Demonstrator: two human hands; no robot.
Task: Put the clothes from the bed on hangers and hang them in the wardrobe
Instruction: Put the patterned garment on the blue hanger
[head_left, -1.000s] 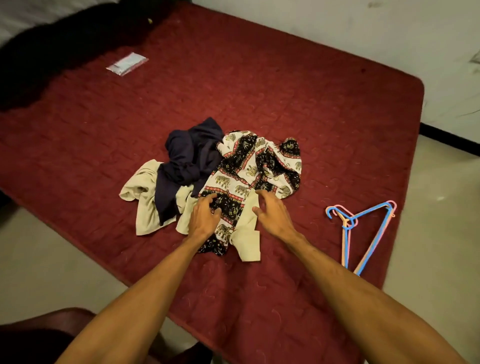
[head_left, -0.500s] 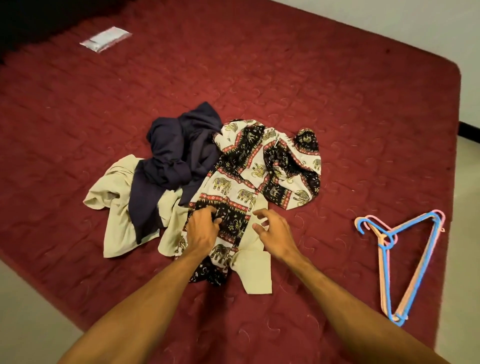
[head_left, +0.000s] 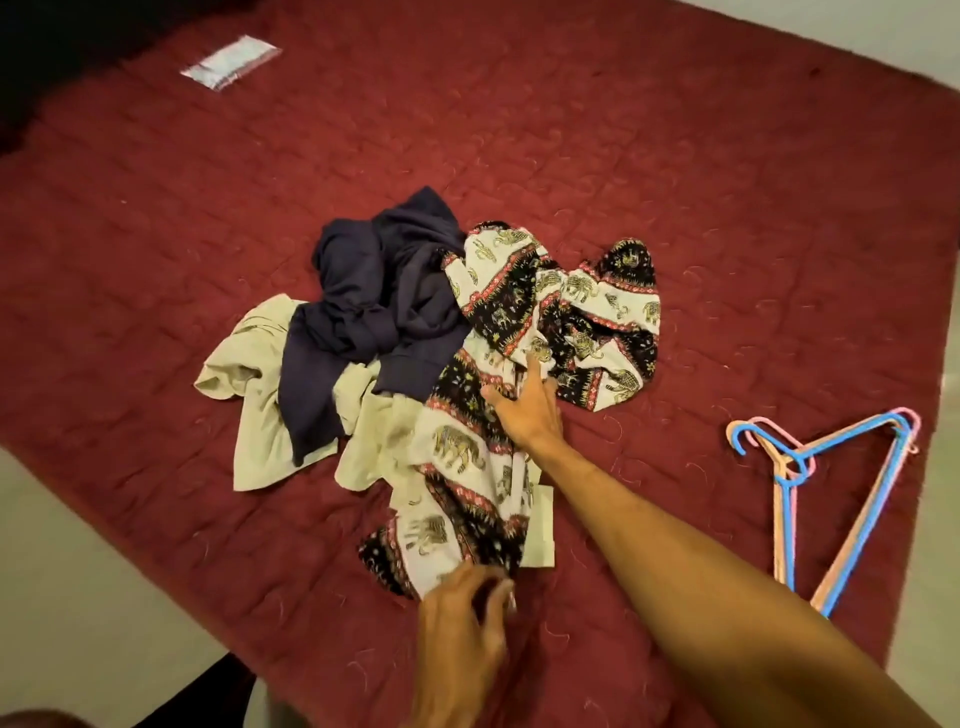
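- The bed (head_left: 675, 182), under a dark red quilted cover, fills most of the frame.
- Three garments lie heaped at its centre.
- The navy garment (head_left: 384, 291) lies bunched on top, at the upper left of the heap.
- The beige garment (head_left: 260, 384) is spread beneath it and shows at the left and lower edges.
- The print garment (head_left: 457, 452), white and black with elephants, runs from the right of the heap down toward the lower centre of the frame. It overlaps the beige one.
- The left hand (head_left: 462, 603), at lower centre, has curled fingers at the near hem of the print garment and seems to pinch it. It is blurred.
- The right hand (head_left: 524, 410) lies flat on the middle of the print garment with its fingers straight, pointing up the frame and holding nothing.
- The hangers (head_left: 792, 470), blue, pink and orange, lie stacked on the bed at right, well apart from the heap.
- A small clear packet (head_left: 231, 61) lies at upper left.
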